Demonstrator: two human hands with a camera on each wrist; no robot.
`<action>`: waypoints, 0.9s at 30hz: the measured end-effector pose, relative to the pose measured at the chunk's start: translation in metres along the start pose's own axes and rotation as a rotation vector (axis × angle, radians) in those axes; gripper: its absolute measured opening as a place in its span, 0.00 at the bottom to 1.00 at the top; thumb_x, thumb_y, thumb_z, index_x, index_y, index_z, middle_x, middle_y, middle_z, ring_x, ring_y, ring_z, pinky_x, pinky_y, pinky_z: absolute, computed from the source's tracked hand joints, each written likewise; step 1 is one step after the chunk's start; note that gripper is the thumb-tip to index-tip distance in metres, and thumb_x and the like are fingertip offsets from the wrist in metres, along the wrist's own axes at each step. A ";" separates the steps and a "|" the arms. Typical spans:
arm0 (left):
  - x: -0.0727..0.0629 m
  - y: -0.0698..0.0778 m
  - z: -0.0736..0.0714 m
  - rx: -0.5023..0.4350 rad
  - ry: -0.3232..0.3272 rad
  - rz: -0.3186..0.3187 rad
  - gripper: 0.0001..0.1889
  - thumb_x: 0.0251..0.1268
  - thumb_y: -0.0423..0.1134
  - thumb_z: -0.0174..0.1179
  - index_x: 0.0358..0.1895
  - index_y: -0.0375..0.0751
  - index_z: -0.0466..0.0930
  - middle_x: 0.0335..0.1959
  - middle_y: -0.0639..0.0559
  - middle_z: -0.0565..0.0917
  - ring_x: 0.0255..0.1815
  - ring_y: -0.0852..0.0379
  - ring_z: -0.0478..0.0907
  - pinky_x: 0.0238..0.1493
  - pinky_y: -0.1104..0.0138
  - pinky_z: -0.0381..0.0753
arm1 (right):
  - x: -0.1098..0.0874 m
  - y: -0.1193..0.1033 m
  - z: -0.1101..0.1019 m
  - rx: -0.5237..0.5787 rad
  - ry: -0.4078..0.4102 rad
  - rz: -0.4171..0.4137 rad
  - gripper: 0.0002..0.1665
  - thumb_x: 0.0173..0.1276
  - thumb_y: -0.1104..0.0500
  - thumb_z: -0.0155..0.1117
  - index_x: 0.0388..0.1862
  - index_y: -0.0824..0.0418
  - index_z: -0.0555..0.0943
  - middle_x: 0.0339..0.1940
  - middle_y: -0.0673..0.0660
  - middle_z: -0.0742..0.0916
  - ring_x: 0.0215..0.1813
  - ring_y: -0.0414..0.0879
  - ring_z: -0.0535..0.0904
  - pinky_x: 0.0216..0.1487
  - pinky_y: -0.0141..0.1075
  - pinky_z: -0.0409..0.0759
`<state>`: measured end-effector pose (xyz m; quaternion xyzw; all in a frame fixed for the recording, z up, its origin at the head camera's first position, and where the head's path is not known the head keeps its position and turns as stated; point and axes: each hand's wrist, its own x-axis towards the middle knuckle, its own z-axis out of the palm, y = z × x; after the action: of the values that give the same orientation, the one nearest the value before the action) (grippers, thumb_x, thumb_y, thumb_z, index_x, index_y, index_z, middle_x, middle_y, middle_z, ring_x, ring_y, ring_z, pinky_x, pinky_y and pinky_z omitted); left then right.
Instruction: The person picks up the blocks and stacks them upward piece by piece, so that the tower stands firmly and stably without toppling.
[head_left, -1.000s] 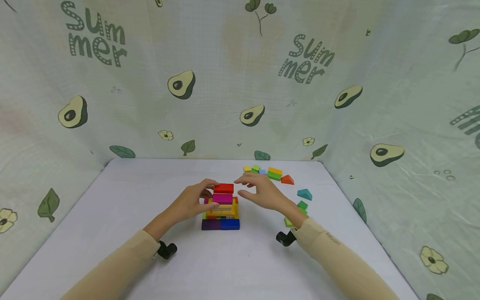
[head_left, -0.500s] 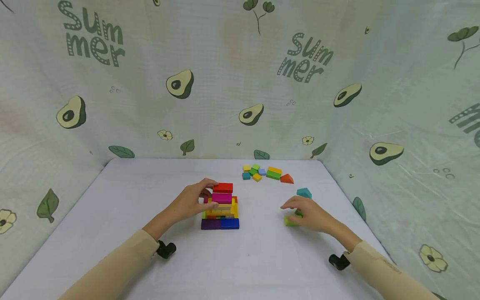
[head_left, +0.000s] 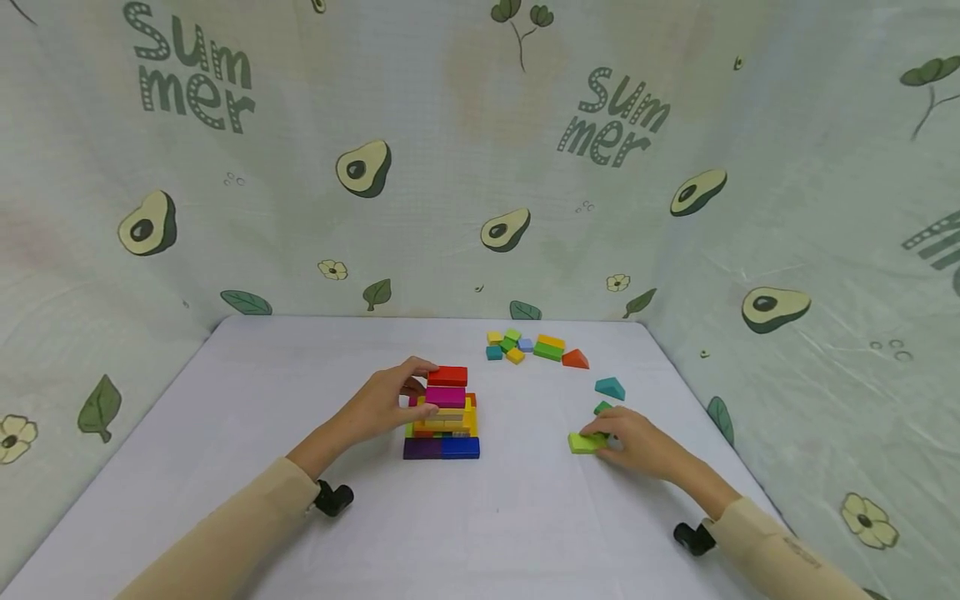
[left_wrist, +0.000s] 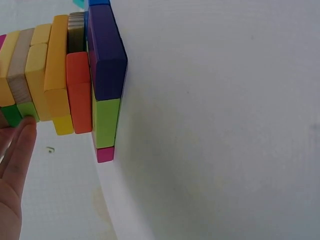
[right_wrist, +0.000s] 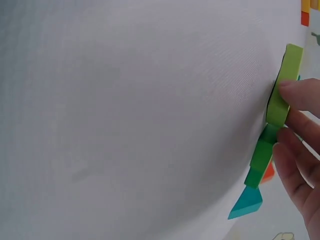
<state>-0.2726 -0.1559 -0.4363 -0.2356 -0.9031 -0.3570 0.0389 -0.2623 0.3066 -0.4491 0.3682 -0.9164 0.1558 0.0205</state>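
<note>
A tower of colored wooden blocks (head_left: 446,423) stands mid-table, with a red block (head_left: 447,377) on top and a magenta block (head_left: 446,397) below it. My left hand (head_left: 390,396) rests at the tower's left side, fingertips by the red block and thumb beside the upper layers. In the left wrist view, a straight finger (left_wrist: 22,150) touches a light green block end. At the right, my right hand (head_left: 637,442) pinches a lime green block (head_left: 583,443) low over the table, thumb on one face. Green blocks (right_wrist: 260,155) lie just beyond it under the fingers.
A teal wedge block (head_left: 611,388) lies past the right hand. Farther back are a red-orange triangle block (head_left: 576,359), a stacked yellow-and-green pair (head_left: 549,348) and several small cubes (head_left: 504,342). A patterned cloth (head_left: 420,250) hangs behind the white table (head_left: 300,367).
My right hand has moved from beside the tower's top, right and down to the lime green block, and now grips it. The left hand has stayed at the tower.
</note>
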 end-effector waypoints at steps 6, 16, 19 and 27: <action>0.000 0.002 0.000 -0.004 -0.005 -0.012 0.36 0.64 0.48 0.78 0.73 0.51 0.72 0.62 0.49 0.83 0.56 0.52 0.84 0.59 0.52 0.88 | 0.011 -0.008 0.002 0.040 0.036 -0.044 0.19 0.66 0.65 0.78 0.56 0.57 0.90 0.47 0.45 0.89 0.47 0.39 0.83 0.48 0.37 0.88; 0.000 0.001 0.000 0.007 -0.002 -0.020 0.36 0.64 0.47 0.78 0.73 0.51 0.72 0.63 0.48 0.83 0.56 0.52 0.85 0.59 0.53 0.88 | 0.075 -0.072 -0.016 0.101 0.101 -0.090 0.19 0.71 0.62 0.75 0.60 0.54 0.89 0.49 0.47 0.89 0.51 0.42 0.84 0.52 0.43 0.89; 0.000 0.000 0.000 0.008 0.001 -0.016 0.36 0.64 0.47 0.78 0.73 0.51 0.72 0.63 0.48 0.83 0.56 0.52 0.85 0.59 0.53 0.88 | 0.096 -0.094 -0.021 0.110 0.122 -0.126 0.18 0.72 0.61 0.75 0.60 0.55 0.89 0.50 0.48 0.89 0.52 0.42 0.84 0.54 0.42 0.89; 0.000 -0.003 -0.001 -0.024 -0.014 0.022 0.35 0.66 0.49 0.76 0.73 0.52 0.71 0.63 0.50 0.83 0.56 0.52 0.85 0.60 0.52 0.88 | 0.137 -0.133 -0.017 0.081 0.191 -0.225 0.17 0.72 0.60 0.76 0.58 0.56 0.89 0.50 0.50 0.89 0.54 0.43 0.83 0.55 0.32 0.86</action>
<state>-0.2743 -0.1585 -0.4370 -0.2484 -0.8964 -0.3655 0.0339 -0.2725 0.1294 -0.3759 0.4527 -0.8561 0.2238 0.1101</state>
